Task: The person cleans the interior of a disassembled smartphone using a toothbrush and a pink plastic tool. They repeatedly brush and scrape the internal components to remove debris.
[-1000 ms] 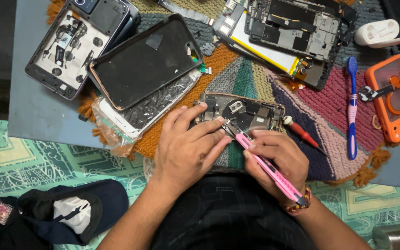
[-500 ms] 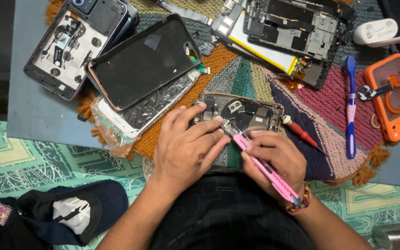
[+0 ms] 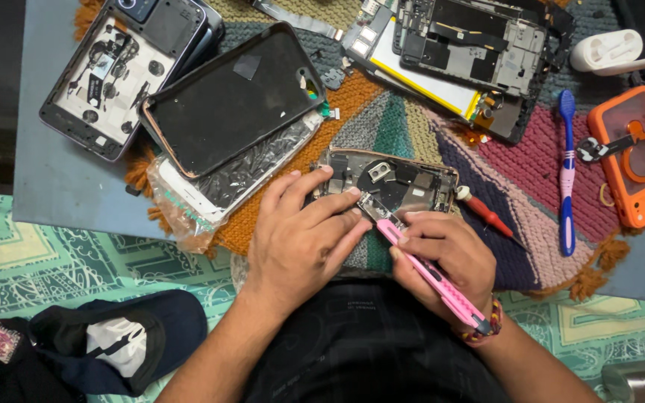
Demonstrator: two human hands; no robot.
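I see my left hand [image 3: 304, 239] spread flat, fingertips pressing down on the opened phone [image 3: 393, 183], which lies on the woven mat [image 3: 412, 127] near the desk's near edge. My right hand [image 3: 442, 254] pinches a pink utility knife [image 3: 431, 272], its tip touching the phone's insides. A red screwdriver [image 3: 487, 216] lies just beside the phone, a blue toothbrush [image 3: 566, 172] farther right.

A phone-repair bench: opened phones [image 3: 125, 71], a bare chassis [image 3: 479, 52] and a screwdriver [image 3: 487, 216] lie across a woven mat [image 3: 412, 127].
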